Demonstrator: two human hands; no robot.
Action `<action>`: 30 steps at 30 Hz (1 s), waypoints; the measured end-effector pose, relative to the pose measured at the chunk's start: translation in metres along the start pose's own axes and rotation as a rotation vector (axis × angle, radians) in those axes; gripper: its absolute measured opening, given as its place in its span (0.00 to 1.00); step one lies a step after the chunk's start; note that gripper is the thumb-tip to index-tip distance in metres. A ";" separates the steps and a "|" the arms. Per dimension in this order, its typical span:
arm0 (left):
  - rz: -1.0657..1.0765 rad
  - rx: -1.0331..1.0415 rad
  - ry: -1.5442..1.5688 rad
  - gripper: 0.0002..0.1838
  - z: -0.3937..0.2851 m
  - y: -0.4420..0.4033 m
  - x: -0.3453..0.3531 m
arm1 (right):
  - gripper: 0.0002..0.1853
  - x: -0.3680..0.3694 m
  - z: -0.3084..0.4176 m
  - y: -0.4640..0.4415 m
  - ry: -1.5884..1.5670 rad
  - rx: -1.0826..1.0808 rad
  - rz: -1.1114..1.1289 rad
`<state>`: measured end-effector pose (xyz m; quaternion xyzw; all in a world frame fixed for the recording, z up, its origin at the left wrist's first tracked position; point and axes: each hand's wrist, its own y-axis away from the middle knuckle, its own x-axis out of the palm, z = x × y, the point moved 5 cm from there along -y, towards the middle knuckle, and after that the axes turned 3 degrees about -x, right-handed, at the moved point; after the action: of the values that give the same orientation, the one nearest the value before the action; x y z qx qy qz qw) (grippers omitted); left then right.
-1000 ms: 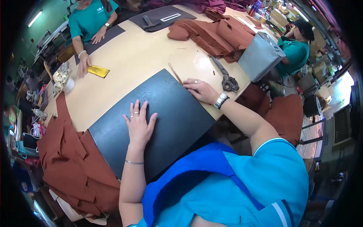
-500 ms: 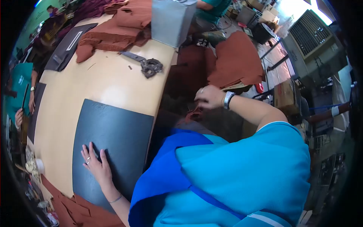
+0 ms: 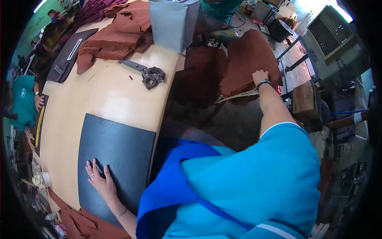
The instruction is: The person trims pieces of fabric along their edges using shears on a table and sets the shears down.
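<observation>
My left hand lies flat with its fingers spread on a dark blue-grey rectangular sheet near the table's edge. Stretched out to the right, my right hand has its fingers curled on a reddish-brown leather piece beside the table; its fingertips are partly hidden. Further up the table lie large scissors with cloth-wrapped handles. More reddish-brown leather is heaped behind them.
A grey bin stands at the table's far corner. Leather scraps lie at the near left. Across the table, a person in a green shirt has both hands by a yellow ruler on a dark strip.
My right hand has moved away from me and right, onto the leather piece; the reddish scraps it held are out of sight. My left hand stays flat. The person opposite has leaned over the table.
</observation>
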<state>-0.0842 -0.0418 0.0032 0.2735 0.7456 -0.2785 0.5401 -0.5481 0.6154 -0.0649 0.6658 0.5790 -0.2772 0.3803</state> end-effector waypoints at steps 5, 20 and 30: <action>-0.005 -0.006 -0.008 0.27 -0.002 0.001 -0.001 | 0.12 -0.034 -0.012 0.022 -0.390 0.043 -0.030; -0.482 0.256 0.798 0.27 -0.008 0.021 -0.165 | 0.36 -0.030 -0.059 -0.043 -1.413 0.431 -0.251; -0.225 1.261 0.306 0.28 -0.113 0.086 -0.278 | 0.16 -0.136 -0.079 -0.055 -2.009 0.758 -1.463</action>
<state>-0.0228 0.0687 0.2887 0.4944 0.5318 -0.6749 0.1317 -0.6318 0.6068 0.0792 -0.2352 0.1552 -0.9393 0.1957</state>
